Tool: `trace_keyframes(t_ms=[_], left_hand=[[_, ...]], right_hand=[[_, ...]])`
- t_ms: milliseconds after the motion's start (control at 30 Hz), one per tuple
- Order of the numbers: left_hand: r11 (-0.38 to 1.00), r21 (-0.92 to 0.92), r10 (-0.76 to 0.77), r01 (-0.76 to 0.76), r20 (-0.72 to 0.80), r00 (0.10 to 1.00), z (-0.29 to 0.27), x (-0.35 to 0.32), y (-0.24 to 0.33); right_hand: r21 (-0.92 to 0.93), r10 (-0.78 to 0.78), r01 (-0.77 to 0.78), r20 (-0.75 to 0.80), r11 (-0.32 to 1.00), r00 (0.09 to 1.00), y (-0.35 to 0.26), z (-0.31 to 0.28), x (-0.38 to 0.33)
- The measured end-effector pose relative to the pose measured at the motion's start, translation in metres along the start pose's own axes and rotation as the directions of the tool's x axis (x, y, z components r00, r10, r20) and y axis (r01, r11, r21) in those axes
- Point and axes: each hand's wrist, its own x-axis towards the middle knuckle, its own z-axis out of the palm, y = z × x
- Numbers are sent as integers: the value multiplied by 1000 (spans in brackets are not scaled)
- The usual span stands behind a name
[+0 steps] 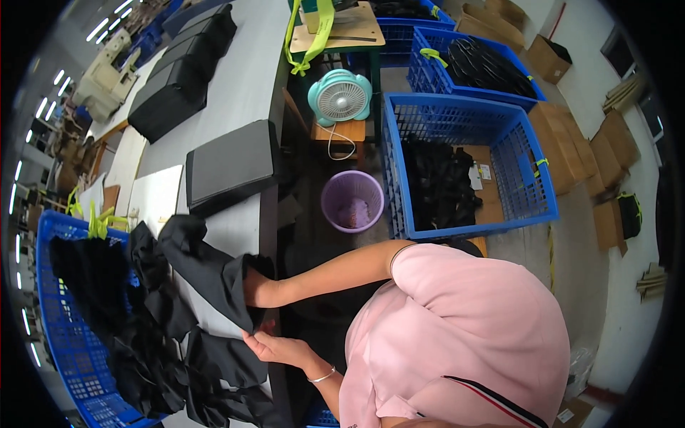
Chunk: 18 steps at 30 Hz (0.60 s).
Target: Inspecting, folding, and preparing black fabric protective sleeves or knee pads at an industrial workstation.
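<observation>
A black cloth cover (207, 267), tube-like and rumpled, lies across the table edge with its open end toward me. My right hand (262, 291) reaches into that opening, so its fingers are hidden inside the cloth. Just below, my left hand (278, 348), a bracelet on its wrist, pinches the rim of the same opening between thumb and fingers. More black cloth pieces (221, 360) lie crumpled on the table beside my left hand. Beyond the hands, a flat black box-shaped piece (232, 165) rests on the table.
Black cloth partly fills a blue crate (68, 349) at the left. Several black box shapes (182, 75) line the table's far end. On the right stand a purple bin (353, 175), a teal fan (341, 98) on a stool, a large blue crate (471, 232) and cardboard boxes (560, 146).
</observation>
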Motion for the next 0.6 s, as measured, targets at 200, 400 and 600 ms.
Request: trace_keyframes(t_ms=[200,400,600], left_hand=[[870,-300,-362,391,149,920,-38,18,-55],[805,-268,-440,530,330,835,-25,18,-106],[783,-124,-534,610,370,760,5,19,-67]], right_hand=[[310,155,-531,735,788,660,-7,-49,5],[-589,-337,393,209,706,918,-22,-15,-33],[-381,-105,227,316,896,943,3,-3,-39]])
